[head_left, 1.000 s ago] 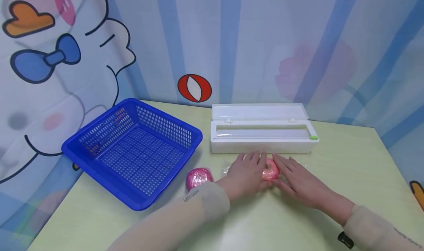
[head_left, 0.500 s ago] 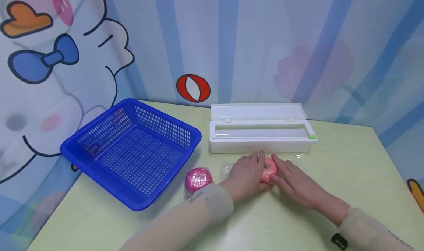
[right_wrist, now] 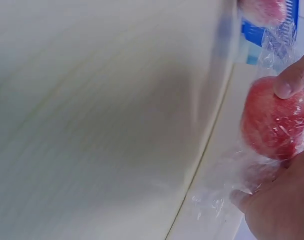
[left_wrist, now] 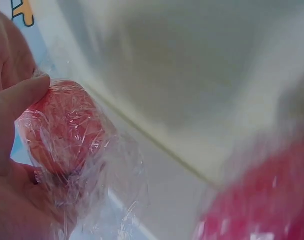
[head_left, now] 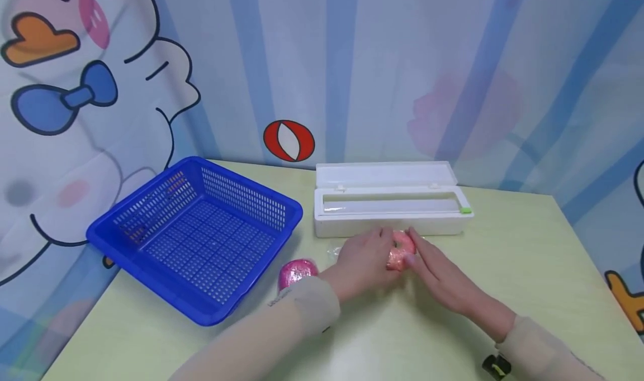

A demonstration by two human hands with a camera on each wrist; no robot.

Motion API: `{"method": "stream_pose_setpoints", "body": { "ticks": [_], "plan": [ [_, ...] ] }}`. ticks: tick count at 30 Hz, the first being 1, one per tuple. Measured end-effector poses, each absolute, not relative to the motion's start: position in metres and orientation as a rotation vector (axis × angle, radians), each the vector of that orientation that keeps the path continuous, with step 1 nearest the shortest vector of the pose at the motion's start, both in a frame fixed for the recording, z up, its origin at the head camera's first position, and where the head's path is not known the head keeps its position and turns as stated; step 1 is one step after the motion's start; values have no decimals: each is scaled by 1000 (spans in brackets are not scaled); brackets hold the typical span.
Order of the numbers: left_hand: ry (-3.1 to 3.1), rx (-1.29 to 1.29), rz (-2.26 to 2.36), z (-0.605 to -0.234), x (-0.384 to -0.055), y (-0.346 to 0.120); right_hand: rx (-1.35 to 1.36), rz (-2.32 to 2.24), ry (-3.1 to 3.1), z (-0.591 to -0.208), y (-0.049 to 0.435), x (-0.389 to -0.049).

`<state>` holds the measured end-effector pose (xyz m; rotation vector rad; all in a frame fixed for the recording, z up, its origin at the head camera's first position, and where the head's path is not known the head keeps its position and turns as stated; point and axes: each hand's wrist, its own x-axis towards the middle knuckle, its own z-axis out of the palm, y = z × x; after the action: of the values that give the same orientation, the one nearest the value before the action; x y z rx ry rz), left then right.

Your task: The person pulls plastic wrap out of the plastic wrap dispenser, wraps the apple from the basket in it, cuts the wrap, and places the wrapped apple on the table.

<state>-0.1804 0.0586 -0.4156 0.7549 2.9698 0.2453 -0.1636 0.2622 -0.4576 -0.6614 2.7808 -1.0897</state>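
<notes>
A red apple [head_left: 401,251] with a short dark stem is wrapped in clear cling film, and both hands hold it just in front of the white box. My left hand [head_left: 364,261] curls round its left side. From the other side my right hand [head_left: 443,277] grips it, the thumb on its near face. Loose, crumpled film [left_wrist: 119,175] trails off the apple [left_wrist: 66,130] in the left wrist view. Beside the left sleeve sits a dark pink wrapped round item [head_left: 297,272], partly hidden by the cuff.
An open white cling film box [head_left: 387,226] with a green slider stands at the back, its lid raised. On the left is a blue mesh basket [head_left: 251,181]. A printed curtain [head_left: 372,62] hangs behind the pale table [head_left: 513,247].
Both hands have shifted slightly toward the box with the apple, and the left fingers curl more tightly round it. The head view has tilted a little. Box and basket stay put.
</notes>
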Motion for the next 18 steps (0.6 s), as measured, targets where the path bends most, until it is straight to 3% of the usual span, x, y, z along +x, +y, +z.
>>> {"method": "stream_pose_setpoints", "body": {
  "ticks": [18],
  "plan": [
    [3046,852,260,-386,-181,41,-398,-1584,2646,-442,231,-154]
  ]
}}
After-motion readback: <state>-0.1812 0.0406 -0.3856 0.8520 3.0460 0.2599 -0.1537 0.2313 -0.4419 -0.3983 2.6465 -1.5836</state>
